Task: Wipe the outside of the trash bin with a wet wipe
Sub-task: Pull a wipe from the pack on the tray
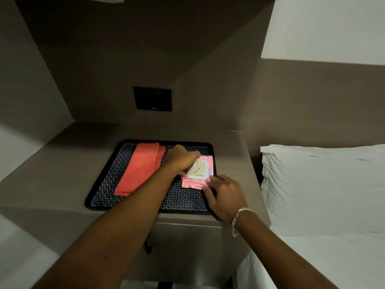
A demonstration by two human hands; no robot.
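Our left hand (pixel 183 158) reaches across the tray (pixel 104 184) and pinches a white wet wipe (pixel 196 168) at the opening of the pink wipe pack (pixel 193 182); the wipe is partly drawn out, its lower part over the pack's white flap. Our right hand (pixel 224 196) is pressed down on the pack's near right corner, fingers (pixel 209 192) spread and flat on it, not closed around anything. A silver chain bracelet (pixel 239 215) sits on that wrist.

The pack lies on the right part of the tray, which is black-rimmed with a patterned blue mat. Left of the pack, on the same tray, lies a folded orange-red cloth (pixel 141 167), apart from the pack. The tray sits on a brown worktop (pixel 52 163) set into a niche. Behind the tray a dark wall panel (pixel 152 99) is mounted. Right of the tray, past the worktop edge, a bed with a white pillow (pixel 323 184).

Trash bin: can't see it in this view.
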